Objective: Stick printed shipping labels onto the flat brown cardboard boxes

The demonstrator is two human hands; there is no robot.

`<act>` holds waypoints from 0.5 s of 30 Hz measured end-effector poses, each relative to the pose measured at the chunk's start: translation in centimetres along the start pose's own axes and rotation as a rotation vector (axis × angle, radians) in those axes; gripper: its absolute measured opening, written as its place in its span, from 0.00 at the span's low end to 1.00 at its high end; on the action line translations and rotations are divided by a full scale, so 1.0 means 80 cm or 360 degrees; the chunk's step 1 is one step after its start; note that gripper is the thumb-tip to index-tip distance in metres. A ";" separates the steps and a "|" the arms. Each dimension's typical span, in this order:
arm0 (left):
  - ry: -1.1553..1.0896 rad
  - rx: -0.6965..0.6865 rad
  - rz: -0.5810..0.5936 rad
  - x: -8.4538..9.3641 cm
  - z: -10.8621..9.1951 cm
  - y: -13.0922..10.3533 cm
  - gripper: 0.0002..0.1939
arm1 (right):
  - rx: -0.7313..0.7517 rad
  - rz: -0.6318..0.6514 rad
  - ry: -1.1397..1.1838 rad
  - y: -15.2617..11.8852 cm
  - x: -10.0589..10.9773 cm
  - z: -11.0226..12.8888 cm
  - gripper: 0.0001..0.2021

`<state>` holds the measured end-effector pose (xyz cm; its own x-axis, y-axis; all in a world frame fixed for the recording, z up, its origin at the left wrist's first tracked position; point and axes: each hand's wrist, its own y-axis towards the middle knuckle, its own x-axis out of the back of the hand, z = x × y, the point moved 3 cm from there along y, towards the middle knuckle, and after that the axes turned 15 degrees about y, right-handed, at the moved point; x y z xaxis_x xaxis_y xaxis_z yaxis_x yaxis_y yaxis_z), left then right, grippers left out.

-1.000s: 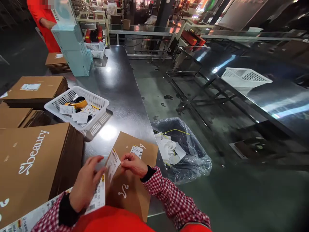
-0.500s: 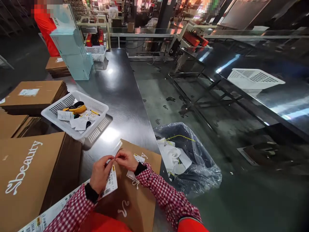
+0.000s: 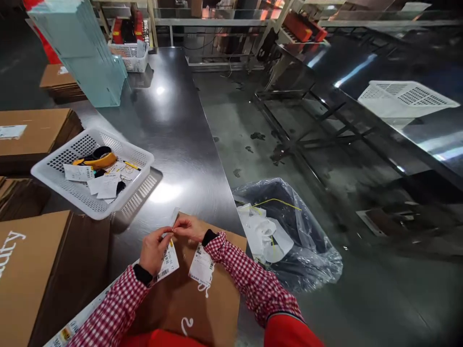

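My left hand and my right hand meet fingertip to fingertip above a flat brown cardboard box with white lettering. Both hands are closed in a pinch; whatever lies between the fingertips is too small to make out. A white printed label shows just beside and below my left hand. Under my right wrist, a second printed label lies on the cardboard. Along the lower left runs a long strip of printed labels, partly covered by my left sleeve.
On the steel table stands a white basket with a yellow-and-black tape roll and paper slips. Cardboard stacks fill the left; pale blue boxes rise behind. A plastic-lined bin with paper waste stands right of the table edge.
The view has shifted, so the basket and cardboard stacks appear further left. Both hands keep their pinch at nearly the same spot. More of the label under my right wrist shows.
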<state>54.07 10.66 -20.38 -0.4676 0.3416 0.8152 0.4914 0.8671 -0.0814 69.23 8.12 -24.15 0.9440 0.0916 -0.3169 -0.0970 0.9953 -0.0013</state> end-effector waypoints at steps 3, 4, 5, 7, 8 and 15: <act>-0.0010 0.0009 -0.0014 -0.005 0.003 0.011 0.14 | -0.0067 -0.0085 0.0175 0.004 0.007 -0.011 0.10; -0.0016 0.0003 -0.0012 -0.006 0.004 0.014 0.14 | -0.0087 -0.0118 0.0224 0.005 0.010 -0.015 0.11; -0.0023 -0.0005 -0.0005 -0.008 0.004 0.016 0.14 | -0.0111 -0.0142 0.0256 0.006 0.012 -0.018 0.11; -0.0041 -0.0024 0.0018 -0.012 0.006 0.019 0.14 | -0.0160 -0.0147 0.0255 0.006 0.016 -0.025 0.09; -0.0050 -0.0029 0.0027 -0.014 0.008 0.020 0.14 | -0.0166 -0.0134 0.0218 0.006 0.018 -0.027 0.08; 0.0062 -0.0044 -0.0033 -0.030 0.022 0.024 0.17 | 0.0115 -0.0046 -0.0319 0.011 0.028 -0.023 0.03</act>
<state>54.82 12.13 -23.48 -0.4491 0.3090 0.8384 0.5024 0.8632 -0.0490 70.68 9.14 -26.58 0.9906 0.0606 -0.1230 -0.0532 0.9966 0.0628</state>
